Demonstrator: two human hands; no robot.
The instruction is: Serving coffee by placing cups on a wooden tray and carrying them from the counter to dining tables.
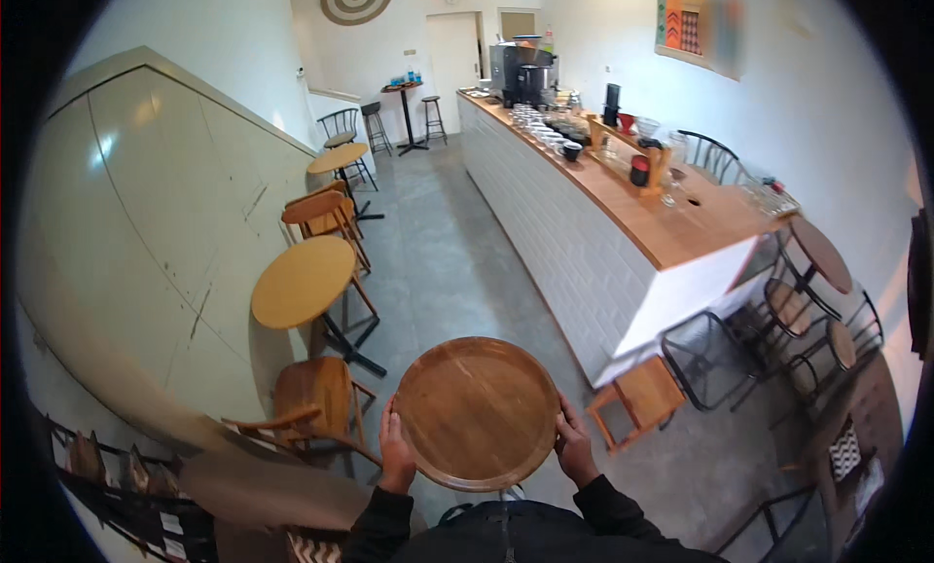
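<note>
A round brown wooden tray [477, 412] with a low raised rim is held level in front of my body, and nothing lies on it. My left hand [394, 451] grips its left edge, the fingers curled round the rim. On the opposite edge my right hand [575, 446] grips the rim in the same way. Both forearms, in black sleeves, come up from the lower edge. The undersides of the fingers are hidden by the tray.
Along the left wall stand round yellow tables [304, 282] and wooden chairs [316, 399]. A long counter [623, 208] with cups [550, 130] and a coffee machine [520, 72] runs along the right. Near its end are a wooden stool [639, 400] and a black chair [712, 361]. Grey floor [438, 242] lies between.
</note>
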